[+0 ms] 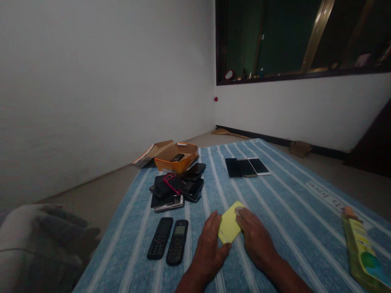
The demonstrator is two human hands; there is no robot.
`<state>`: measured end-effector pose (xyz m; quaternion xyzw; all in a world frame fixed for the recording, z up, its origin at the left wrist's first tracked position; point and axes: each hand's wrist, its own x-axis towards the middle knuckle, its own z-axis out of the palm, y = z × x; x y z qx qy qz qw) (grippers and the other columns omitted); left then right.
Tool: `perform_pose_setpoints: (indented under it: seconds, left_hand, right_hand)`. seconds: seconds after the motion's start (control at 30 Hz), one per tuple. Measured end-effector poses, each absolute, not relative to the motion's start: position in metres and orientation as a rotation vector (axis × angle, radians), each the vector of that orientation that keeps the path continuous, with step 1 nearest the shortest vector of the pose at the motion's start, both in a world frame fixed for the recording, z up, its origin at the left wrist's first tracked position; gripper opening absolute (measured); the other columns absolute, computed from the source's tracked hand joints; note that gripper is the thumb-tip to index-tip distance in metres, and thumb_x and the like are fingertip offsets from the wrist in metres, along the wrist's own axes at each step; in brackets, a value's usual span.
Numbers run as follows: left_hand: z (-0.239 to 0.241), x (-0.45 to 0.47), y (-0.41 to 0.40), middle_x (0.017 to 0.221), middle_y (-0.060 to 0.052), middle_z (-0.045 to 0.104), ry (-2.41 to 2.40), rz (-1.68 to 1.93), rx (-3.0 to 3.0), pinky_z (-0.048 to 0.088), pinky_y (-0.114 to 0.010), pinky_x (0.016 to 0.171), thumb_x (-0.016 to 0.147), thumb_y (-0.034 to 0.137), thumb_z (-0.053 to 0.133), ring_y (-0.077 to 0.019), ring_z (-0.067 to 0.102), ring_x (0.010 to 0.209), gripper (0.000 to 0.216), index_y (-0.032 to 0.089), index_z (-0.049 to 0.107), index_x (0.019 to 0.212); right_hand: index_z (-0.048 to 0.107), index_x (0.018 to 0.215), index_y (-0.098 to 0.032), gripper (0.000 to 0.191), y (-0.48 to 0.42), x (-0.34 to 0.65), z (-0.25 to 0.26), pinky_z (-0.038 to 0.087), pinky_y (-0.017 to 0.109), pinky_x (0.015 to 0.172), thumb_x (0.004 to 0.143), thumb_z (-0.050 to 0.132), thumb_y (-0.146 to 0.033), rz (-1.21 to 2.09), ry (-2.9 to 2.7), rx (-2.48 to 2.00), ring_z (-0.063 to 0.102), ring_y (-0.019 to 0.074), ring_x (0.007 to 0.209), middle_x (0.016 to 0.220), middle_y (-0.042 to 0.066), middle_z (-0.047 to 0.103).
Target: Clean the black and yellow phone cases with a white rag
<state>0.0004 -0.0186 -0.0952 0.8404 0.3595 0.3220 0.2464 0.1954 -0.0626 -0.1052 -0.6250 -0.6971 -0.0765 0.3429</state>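
Note:
A flat, pale-yellow, phone-sized thing (229, 224) lies tilted between my hands over the striped blue cloth (210, 165). It has a small dark mark near its lower left edge and a greyish round patch at the upper right; its exact kind is unclear. My left hand (210, 244) grips its left side, thumb at the lower corner. On the right edge, my right hand (253, 232) holds it with bent fingers near the round patch. Left of my hands, two black keypad phones (160, 238) lie side by side. Beyond them is a heap of several phones (177, 187).
An open orange box (177, 162) with a small phone inside stands behind the heap. Three touchscreen phones (244, 167) lie in a row farther back. A yellow-green bottle (363, 252) lies at the right. Grey fabric (45, 240) shows at the left, beside the cloth's edge.

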Motion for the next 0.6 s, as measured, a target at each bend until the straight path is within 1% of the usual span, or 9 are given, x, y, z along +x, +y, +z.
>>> perform_pose_setpoints:
  seconds: [0.07, 0.17, 0.27, 0.37, 0.47, 0.6]
  left_hand:
    - [-0.093, 0.003, -0.019, 0.150, -0.018, 0.040, 0.984, 0.909, 2.237, 0.033, -0.056, 0.112, 0.073, 0.019, 0.065, -0.0342, 0.035, 0.140, 0.071, 0.016, 0.042, 0.141]
    - [-0.089, 0.007, -0.018, 0.149, -0.016, 0.043, 0.992, 0.937, 2.105, 0.032, -0.053, 0.114, 0.070, 0.014, 0.063, -0.0314, 0.037, 0.139, 0.071, 0.016, 0.044, 0.139]
    - [-0.085, 0.011, -0.016, 0.146, -0.017, 0.046, 1.027, 0.976, 1.958, 0.033, -0.053, 0.113, 0.075, 0.014, 0.056, -0.0291, 0.041, 0.137, 0.064, 0.012, 0.046, 0.138]
    - [-0.083, 0.013, -0.013, 0.138, -0.018, 0.054, 1.046, 1.059, 1.794, 0.039, -0.050, 0.110, 0.081, 0.017, 0.050, -0.0269, 0.052, 0.128, 0.052, 0.010, 0.051, 0.132]
    - [-0.083, 0.016, -0.011, 0.129, -0.016, 0.062, 1.034, 1.147, 1.690, 0.043, -0.046, 0.107, 0.084, 0.018, 0.049, -0.0246, 0.058, 0.121, 0.042, 0.011, 0.058, 0.124]
    - [-0.084, 0.017, -0.009, 0.122, -0.013, 0.066, 1.026, 1.180, 1.643, 0.048, -0.042, 0.102, 0.086, 0.018, 0.047, -0.0219, 0.063, 0.113, 0.037, 0.014, 0.060, 0.120]
  right_hand:
    - [0.065, 0.118, -0.014, 0.043, -0.069, 0.190, -0.106, 0.045, 0.050, 0.104, 0.087, 0.038, -0.003, -0.208, -1.851, -1.575, 0.050, 0.0258, 0.128, 0.131, 0.015, 0.060]
    - [0.064, 0.120, -0.016, 0.045, -0.080, 0.180, -0.107, 0.046, 0.050, 0.104, 0.085, 0.040, -0.002, -0.207, -1.914, -1.499, 0.049, 0.0255, 0.130, 0.132, 0.015, 0.059]
    - [0.062, 0.124, -0.017, 0.048, -0.090, 0.169, -0.108, 0.045, 0.051, 0.105, 0.084, 0.040, -0.001, -0.210, -1.959, -1.464, 0.047, 0.0257, 0.131, 0.134, 0.014, 0.058]
    - [0.060, 0.126, -0.015, 0.048, -0.097, 0.158, -0.108, 0.045, 0.051, 0.105, 0.085, 0.040, -0.001, -0.233, -1.999, -1.449, 0.047, 0.0266, 0.131, 0.135, 0.015, 0.057]
    - [0.059, 0.128, -0.014, 0.049, -0.102, 0.151, -0.108, 0.045, 0.051, 0.104, 0.084, 0.040, 0.000, -0.262, -2.021, -1.455, 0.048, 0.0276, 0.131, 0.135, 0.016, 0.057]
    - [0.057, 0.130, -0.015, 0.052, -0.103, 0.147, -0.107, 0.044, 0.052, 0.105, 0.084, 0.040, 0.001, -0.270, -2.010, -1.453, 0.046, 0.0269, 0.132, 0.133, 0.016, 0.058]
